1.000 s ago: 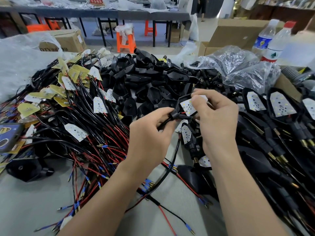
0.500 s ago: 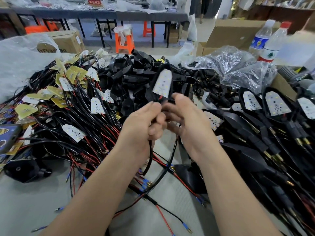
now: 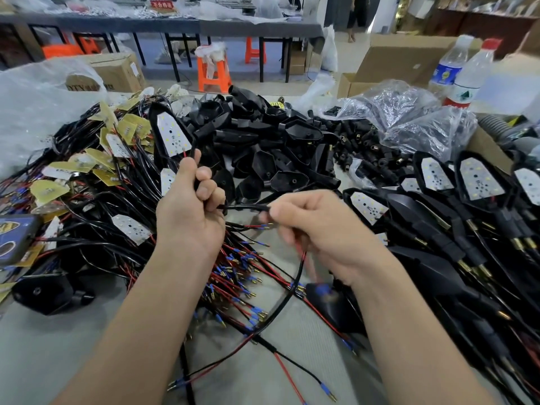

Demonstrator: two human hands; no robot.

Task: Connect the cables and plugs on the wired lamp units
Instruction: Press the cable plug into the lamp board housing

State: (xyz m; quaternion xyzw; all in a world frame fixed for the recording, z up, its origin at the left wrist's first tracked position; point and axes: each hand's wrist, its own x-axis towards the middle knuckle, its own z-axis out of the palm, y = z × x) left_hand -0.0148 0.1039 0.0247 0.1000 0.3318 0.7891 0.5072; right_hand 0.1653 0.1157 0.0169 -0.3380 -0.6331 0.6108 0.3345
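At 6 o'clock, nearest the viewer, loose red and black wires (image 3: 292, 372) with blue-sleeved tips lay on the grey table (image 3: 58, 361). Just above them, near centre, both hands worked one unit. The left hand (image 3: 190, 217) was clenched round the stem of a lamp (image 3: 172, 135), holding it upright toward 11 o'clock with its white board facing the camera. The right hand (image 3: 321, 229) pinched the lamp's black cable (image 3: 245, 207), which ran taut between the two hands and then looped down toward 6 o'clock. Its free end was blurred, so I could not tell whether a plug was on it.

At 3 o'clock lay rows of assembled lamps (image 3: 467, 182), which I took for finished work. At 9 o'clock a big tangle of wired boards (image 3: 87, 176) waited, and at 12 o'clock a heap of empty black housings (image 3: 257, 135). Beyond, at 1 o'clock, were clear bags (image 3: 409, 112) of small black plugs and two bottles (image 3: 467, 74). I judged the job well under way, with much left.
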